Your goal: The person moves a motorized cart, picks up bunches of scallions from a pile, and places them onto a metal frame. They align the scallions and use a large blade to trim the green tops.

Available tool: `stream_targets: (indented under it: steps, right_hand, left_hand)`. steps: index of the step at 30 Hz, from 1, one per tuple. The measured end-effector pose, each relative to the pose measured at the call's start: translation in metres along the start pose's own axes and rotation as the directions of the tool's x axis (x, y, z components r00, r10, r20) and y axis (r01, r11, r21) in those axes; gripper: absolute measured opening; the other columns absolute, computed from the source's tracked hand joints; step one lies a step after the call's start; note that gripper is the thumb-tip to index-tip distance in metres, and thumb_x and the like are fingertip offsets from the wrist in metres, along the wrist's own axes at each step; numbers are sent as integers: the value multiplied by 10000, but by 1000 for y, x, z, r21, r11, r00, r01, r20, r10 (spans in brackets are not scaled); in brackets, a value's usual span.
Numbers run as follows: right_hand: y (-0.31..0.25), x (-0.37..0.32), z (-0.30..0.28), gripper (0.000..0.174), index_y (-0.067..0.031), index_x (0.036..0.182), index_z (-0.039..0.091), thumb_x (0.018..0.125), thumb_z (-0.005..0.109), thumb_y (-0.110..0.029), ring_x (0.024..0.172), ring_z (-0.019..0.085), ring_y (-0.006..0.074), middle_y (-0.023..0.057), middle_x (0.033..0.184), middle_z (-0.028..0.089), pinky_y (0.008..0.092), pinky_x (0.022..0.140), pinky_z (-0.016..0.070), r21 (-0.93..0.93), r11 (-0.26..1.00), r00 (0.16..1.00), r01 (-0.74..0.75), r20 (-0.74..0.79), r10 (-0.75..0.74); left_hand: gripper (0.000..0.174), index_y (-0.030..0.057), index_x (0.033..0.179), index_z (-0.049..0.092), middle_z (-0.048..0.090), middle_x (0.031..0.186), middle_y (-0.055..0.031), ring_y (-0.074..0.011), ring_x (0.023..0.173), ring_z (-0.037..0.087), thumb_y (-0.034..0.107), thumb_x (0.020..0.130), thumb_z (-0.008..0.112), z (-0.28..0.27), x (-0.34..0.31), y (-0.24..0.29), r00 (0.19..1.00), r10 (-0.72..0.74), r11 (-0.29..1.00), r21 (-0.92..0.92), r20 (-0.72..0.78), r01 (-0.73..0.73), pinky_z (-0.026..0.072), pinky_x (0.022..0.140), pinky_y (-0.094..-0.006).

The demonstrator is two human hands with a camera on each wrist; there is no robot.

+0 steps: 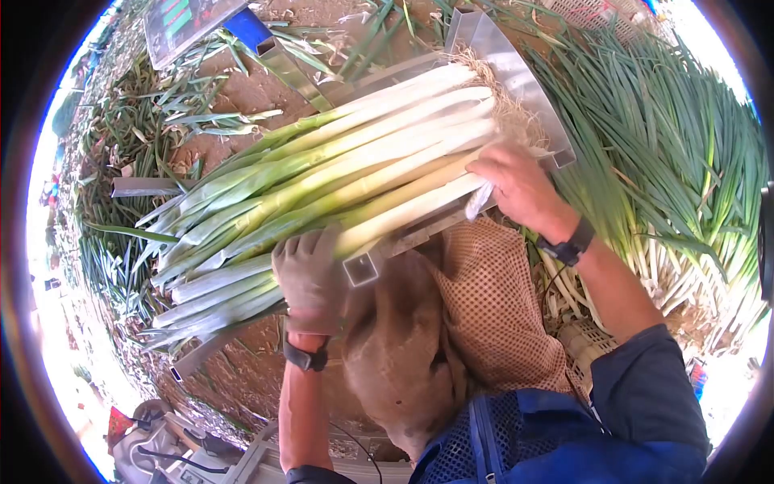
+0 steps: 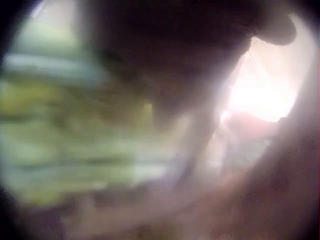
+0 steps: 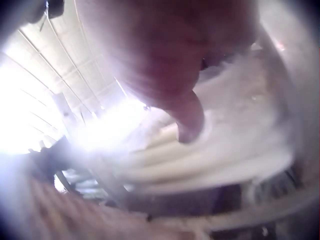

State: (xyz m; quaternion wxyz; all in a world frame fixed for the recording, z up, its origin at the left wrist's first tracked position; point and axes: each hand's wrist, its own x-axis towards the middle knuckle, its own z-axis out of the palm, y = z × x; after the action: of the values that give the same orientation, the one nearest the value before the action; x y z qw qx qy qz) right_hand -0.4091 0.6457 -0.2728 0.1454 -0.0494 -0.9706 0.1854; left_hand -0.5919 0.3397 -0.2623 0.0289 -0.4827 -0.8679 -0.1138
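A bundle of leeks (image 1: 363, 173) lies slanted across a metal trough (image 1: 516, 73), roots at the upper right and green leaves at the lower left. My gloved left hand (image 1: 308, 270) grips the near edge of the bundle where the stalks turn green; the left wrist view is badly blurred. Bare, my right hand (image 1: 516, 184) holds the nearest white stalks close to the roots, and a whitish strip (image 1: 479, 201) hangs by its fingers. In the right wrist view its thumb (image 3: 190, 117) lies over the pale stalks (image 3: 200, 162); the other fingers are mostly hidden.
More leeks (image 1: 669, 137) are heaped at the right. Loose leaves (image 1: 137, 161) cover the ground at the left. A clear-topped box (image 1: 181, 28) stands at the upper left. A square metal tube end (image 1: 361, 269) juts out beside my left hand, above brown cloth (image 1: 403, 347).
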Motion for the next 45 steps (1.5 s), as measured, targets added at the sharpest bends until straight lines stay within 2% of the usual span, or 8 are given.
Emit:
stream_targets:
  steps: [13,17,23,32,35,38,42,45]
  right_hand:
    - [-4,61,16,270,-58,1107,709,869,719,-186,1062,634,359,139,1155,664,480,920,505,174,969,984,-173,-13,178]
    - [-2,57,65,315,-86,1151,672,953,636,-329,992,633,316,118,1092,639,469,880,514,-99,980,983,-170,-83,162]
    - [-2,71,102,199,-141,789,642,871,584,-313,874,478,209,58,828,513,413,748,403,-231,931,959,-282,-54,277]
    - [-41,-5,71,123,-107,955,674,854,681,-177,1005,606,265,74,973,623,427,902,502,344,932,902,-116,-356,244]
    - [0,-134,37,155,-84,977,701,845,666,-159,1002,649,321,124,985,674,449,899,534,237,889,863,-392,-241,445]
    - [108,-302,69,222,-64,1067,706,875,636,-149,1036,643,385,172,1063,694,490,915,528,-48,483,484,-874,-13,875]
    - [171,-401,30,331,-43,1173,640,900,665,-229,1113,618,432,248,1182,646,506,964,518,-414,110,142,-904,-47,989]
    - [196,-454,59,364,-43,1171,638,900,673,-283,1151,613,420,245,1227,643,517,960,518,-455,72,112,-888,-63,992]
  left_hand:
    - [453,169,1173,732,695,1079,-97,-339,1067,651,180,723,771,12,8,16,997,-71,997,18,23,71,479,1005,-482]
    - [411,72,1163,726,734,1108,-131,-329,1069,688,67,757,792,-1,5,-14,996,-86,826,-559,0,71,523,977,-444]
    - [422,118,1356,629,642,1378,-134,-356,1268,591,295,973,625,74,47,-102,997,-66,937,341,-42,76,465,1052,-492]
    - [434,88,1401,606,633,1380,-177,-372,1260,596,330,1047,535,73,53,-153,997,-81,981,179,-6,81,459,1072,-485]
    - [439,43,1387,606,642,1362,-183,-359,1246,611,313,1048,536,56,38,-165,992,-89,993,74,-87,96,469,1072,-473]
    - [447,-3,1373,607,652,1344,-190,-346,1232,625,297,1048,536,24,8,-180,969,-180,982,-87,-166,168,479,1072,-461]
    - [455,-56,1392,585,593,1429,-190,-324,1274,610,250,1070,488,-20,-41,-126,830,-550,785,-398,-95,475,475,1115,-424]
    - [443,-81,1380,587,581,1446,-203,-317,1275,616,210,1065,475,-40,-73,-54,670,-742,561,-570,-25,600,489,1117,-403]
